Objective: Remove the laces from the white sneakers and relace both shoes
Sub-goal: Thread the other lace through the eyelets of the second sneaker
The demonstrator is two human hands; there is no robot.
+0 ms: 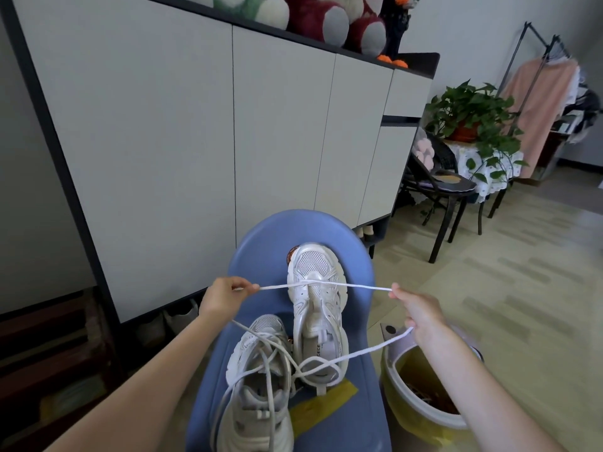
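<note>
Blue chair (359, 419) cut off below; lace (359, 286) tangle unreadable.

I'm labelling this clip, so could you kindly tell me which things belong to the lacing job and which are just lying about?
Job: far sneaker, near sneaker, lace, left hand, right hand.
Lying about: blue chair, bin, plant, plush toys.

blue chair seat (362, 275), two white sneakers (315, 308), yellow sheet (313, 409)
</note>
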